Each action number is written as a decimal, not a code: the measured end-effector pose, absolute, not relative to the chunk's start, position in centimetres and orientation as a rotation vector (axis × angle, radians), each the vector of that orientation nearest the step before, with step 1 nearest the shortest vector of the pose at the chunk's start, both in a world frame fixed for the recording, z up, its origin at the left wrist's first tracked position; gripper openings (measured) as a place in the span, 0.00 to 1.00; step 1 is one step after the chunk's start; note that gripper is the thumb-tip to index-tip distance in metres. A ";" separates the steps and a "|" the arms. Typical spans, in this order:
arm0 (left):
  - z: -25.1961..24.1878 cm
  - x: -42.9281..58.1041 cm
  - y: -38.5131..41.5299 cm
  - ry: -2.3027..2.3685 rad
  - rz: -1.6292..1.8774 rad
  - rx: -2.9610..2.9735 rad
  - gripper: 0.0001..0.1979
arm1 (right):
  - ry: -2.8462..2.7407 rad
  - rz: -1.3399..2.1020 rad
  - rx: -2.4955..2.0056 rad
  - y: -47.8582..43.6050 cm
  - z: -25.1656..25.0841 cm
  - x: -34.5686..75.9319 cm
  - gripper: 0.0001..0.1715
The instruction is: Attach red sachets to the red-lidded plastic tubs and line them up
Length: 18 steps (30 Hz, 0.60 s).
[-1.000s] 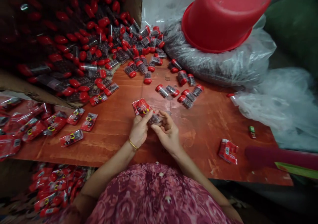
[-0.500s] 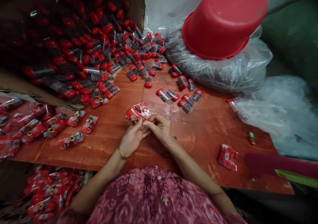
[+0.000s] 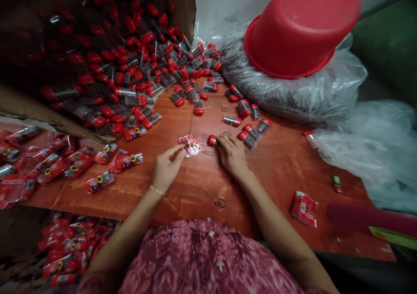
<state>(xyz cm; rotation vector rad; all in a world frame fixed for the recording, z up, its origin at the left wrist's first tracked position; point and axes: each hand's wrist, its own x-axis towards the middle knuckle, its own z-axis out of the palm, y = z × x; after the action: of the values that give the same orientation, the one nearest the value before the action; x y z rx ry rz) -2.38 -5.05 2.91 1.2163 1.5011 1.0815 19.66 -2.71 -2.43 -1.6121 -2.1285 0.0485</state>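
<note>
My left hand is at the left edge of a small stack of flat red printed packets, thumb and fingers closed on the edge of a packet. To the right, my right hand is curled over a small clear bottle with a red cap lying on the table; its clear body is mostly hidden under the fingers. Just beyond that hand lie more red-capped bottles with dark contents. Left of my left hand, a filled red packet rests partly over another one.
A cardboard box at the far left spills a heap of red-capped bottles. Filled packets pile at the left, with more below the table edge. An upturned red tub sits on a plastic bag. Another red packet lies at right.
My hands, together at the packets before, have moved apart. The right one went right onto a bottle. A filled packet now lies on the left group, and the nearby bottles have shifted.
</note>
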 end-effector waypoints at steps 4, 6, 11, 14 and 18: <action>1.7 -0.9 -1.8 1.726 0.670 1.946 0.15 | -2.106 0.090 -1.541 -5.7 -2.5 20.3 0.20; 1.2 -0.8 -1.0 1.764 0.504 2.036 0.14 | -2.085 0.077 -1.538 -6.3 -2.5 20.4 0.23; -0.1 -0.7 -1.1 1.836 0.531 2.067 0.10 | -1.995 0.040 -1.500 -6.1 -1.6 19.5 0.17; -0.6 -0.4 -1.6 1.859 0.656 2.000 0.09 | -1.941 0.101 -1.443 -5.8 -0.5 18.3 0.13; -0.3 0.3 -3.0 1.891 0.878 1.773 0.09 | -1.787 0.454 -1.381 -5.5 0.7 16.6 0.14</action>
<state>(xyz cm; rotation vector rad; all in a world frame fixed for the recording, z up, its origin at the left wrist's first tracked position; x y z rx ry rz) 0.33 -3.00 -0.29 1.7729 1.8914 0.8777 16.57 -5.54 0.69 -1.3814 -1.7873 0.4541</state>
